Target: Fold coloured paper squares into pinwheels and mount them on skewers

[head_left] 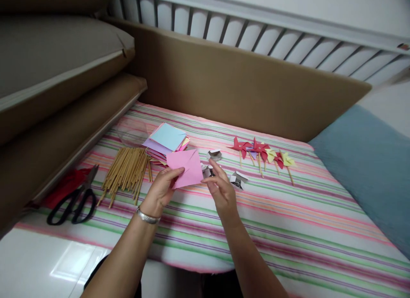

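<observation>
Centrally in the frame, the left hand (159,191) is holding a pink paper square (185,167) raised above the striped bedsheet (288,229), its grip closed on the lower left edge with thumb on top and fingers beneath. The right hand (221,191) is meeting the square's right corner; its fingertips are pinched lightly there, though whether they are actually gripping the paper or only touching it cannot be told. Holding the sheet up between both hands is keeping it flat and free for handling. Supplies are lying within reach: a paper stack (167,140) just behind, wooden sticks (126,172) at left centre, scissors (74,199) at far left. Finished pinwheels (261,152) are lined up apart at right centre, seemingly kept clear of the working area.
</observation>
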Available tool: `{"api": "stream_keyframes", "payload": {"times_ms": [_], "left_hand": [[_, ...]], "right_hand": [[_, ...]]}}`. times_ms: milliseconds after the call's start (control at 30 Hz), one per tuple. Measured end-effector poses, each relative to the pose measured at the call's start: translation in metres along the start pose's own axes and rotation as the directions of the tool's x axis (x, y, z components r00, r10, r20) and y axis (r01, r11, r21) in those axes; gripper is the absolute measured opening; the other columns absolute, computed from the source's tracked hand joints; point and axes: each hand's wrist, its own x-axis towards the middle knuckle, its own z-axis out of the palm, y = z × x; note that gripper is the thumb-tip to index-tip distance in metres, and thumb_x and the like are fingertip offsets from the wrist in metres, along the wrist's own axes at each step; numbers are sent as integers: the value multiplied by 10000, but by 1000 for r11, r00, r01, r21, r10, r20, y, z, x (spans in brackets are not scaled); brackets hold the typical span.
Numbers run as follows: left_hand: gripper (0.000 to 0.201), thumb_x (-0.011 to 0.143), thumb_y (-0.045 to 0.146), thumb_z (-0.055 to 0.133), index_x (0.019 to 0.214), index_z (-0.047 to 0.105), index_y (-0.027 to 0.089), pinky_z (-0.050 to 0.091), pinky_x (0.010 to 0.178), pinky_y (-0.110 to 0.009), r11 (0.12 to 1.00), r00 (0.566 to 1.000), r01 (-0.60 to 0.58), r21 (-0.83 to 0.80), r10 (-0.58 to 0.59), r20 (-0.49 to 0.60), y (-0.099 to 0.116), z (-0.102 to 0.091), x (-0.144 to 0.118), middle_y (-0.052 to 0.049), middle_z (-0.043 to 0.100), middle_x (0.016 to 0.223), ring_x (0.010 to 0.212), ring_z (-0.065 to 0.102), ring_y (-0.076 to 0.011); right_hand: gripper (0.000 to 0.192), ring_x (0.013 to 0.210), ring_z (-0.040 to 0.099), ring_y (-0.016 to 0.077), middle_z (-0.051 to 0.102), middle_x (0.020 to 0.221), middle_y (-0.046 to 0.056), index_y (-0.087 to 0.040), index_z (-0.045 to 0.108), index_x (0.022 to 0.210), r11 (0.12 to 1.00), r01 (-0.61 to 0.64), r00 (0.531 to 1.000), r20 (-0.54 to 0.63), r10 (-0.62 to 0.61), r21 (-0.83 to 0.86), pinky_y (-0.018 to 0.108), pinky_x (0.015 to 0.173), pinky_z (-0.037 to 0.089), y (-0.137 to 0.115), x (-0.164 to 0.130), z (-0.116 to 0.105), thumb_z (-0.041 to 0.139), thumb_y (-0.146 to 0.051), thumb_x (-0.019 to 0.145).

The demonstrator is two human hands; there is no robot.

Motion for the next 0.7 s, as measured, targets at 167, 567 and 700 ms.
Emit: {"api": "stream_keyframes", "payload": {"times_ms": [167, 567, 700], "left_hand": [[167, 535, 154, 803, 658, 693, 128, 470, 617, -209, 999, 1000, -2, -39, 3, 18, -6, 4, 0, -10, 709, 658, 595, 617, -110], [274, 603, 247, 772, 842, 671, 160, 477, 637, -258, 995, 999, -40, 93, 39, 18, -6, 1, 1, -20, 695, 764, 670, 630, -135], [279, 666, 284, 731, 912, 671, 166, 459, 784, -273, 919, 930, -321, 228, 351, -110, -8, 9, -5, -43, 684, 892, 845, 621, -152]], "right_hand": [[309, 1196, 488, 256, 539, 1284, 82, -252, 615, 1065, 980, -154, 970, -167, 175, 129, 478, 1020, 361, -4, -3, 14, 646, -230, 758], [455, 921, 631, 213, 666, 1049, 81, -195, 532, 1167, 813, -368, 854, -183, 488, 451, 364, 796, 508, 16, 7, 11, 635, -229, 726], [392, 955, 609, 213, 649, 1082, 85, -204, 547, 1179, 974, -228, 895, -394, 211, 5, 360, 827, 481, 10, 8, -1, 568, -221, 787]]}}
